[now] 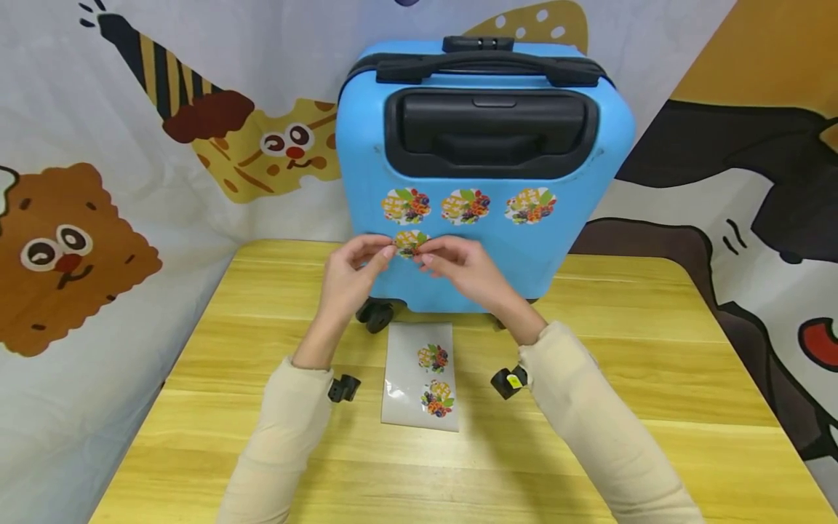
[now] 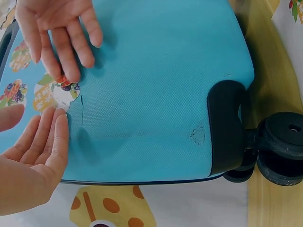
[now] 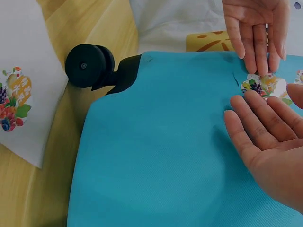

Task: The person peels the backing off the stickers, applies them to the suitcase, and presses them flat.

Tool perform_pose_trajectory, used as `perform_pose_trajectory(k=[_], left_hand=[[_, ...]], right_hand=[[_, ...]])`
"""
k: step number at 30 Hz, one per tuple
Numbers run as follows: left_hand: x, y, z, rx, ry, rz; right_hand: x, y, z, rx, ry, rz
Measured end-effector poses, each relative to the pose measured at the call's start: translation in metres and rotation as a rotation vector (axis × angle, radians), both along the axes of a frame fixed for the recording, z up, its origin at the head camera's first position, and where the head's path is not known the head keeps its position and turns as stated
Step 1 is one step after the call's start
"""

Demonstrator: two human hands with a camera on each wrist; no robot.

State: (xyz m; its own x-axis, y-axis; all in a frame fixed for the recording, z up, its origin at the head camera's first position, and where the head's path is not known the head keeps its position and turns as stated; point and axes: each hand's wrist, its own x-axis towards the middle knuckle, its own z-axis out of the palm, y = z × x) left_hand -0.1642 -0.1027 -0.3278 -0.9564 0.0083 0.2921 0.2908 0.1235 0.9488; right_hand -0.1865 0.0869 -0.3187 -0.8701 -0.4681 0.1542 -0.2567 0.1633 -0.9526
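Observation:
A round fruit sticker (image 1: 411,243) lies against the front of the blue suitcase (image 1: 458,284), below the leftmost of a row of three similar stickers (image 1: 465,207). My left hand (image 1: 356,269) touches its left edge with nearly straight fingertips. At the opposite edge are the fingertips of my right hand (image 1: 468,269), also extended. Both wrist views show the left hand (image 2: 35,161) and the right hand (image 3: 272,132) with palms turned up and thumbs apart from the fingers. Fingertips cover parts of the sticker's rim, so whether it is fully stuck down cannot be told.
A white backing sheet (image 1: 402,393) with two fruit stickers lies on the wooden table (image 1: 216,407) before the suitcase. The suitcase stands upright, its black wheel (image 1: 376,316) close to the sheet. Behind hangs a cartoon-printed cloth (image 1: 275,44).

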Motion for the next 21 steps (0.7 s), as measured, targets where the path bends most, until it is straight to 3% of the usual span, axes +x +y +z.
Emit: perform_pose_trajectory(k=[10, 21], left_hand=[[0.001, 0.000, 0.000, -0.005, 0.002, -0.004], [0.001, -0.001, 0.000, -0.002, 0.013, -0.003]], right_hand=[[0.001, -0.011, -0.004, 0.040, -0.012, 0.039], [0.000, -0.001, -0.004, 0.028, -0.002, -0.008]])
